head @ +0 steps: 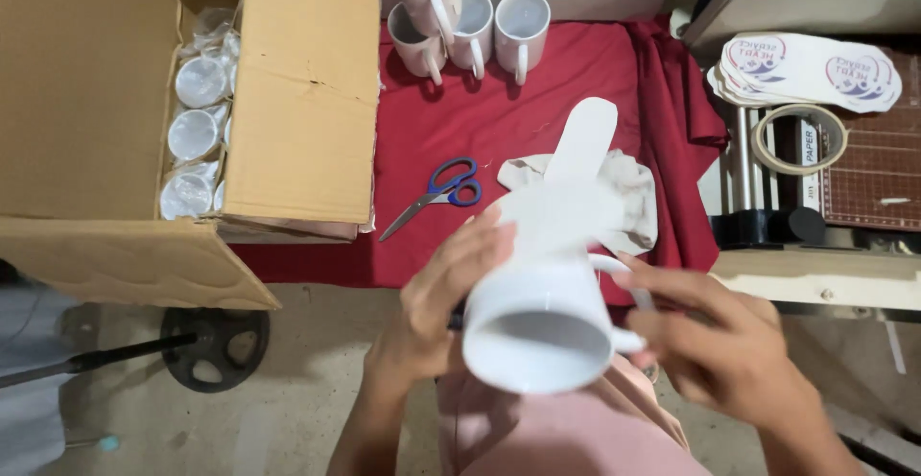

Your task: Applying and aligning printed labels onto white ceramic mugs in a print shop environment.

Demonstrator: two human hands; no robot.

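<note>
The left hand (436, 298) presses its fingers, held together, flat against the side of a white mug (542, 327), which is held in the air below the near edge of the red tablecloth (537, 102), its open mouth facing the camera. The right hand (720, 337) closes on the mug's handle (614, 270), thumb and fingers clamped around it. A white paper strip (576, 164) lies along the mug's wall and sticks up past its base.

On the cloth, blue-handled scissors (443, 193) lie near its middle, beside a crumpled beige rag (628, 198). White mugs (470, 20) cluster at the far edge. At the left edge, an open cardboard box (307, 92) holds wrapped mugs (197, 135). To the right, a stack of printed paper strips (815, 71) and a roll of tape (799, 140) rest on a machine.
</note>
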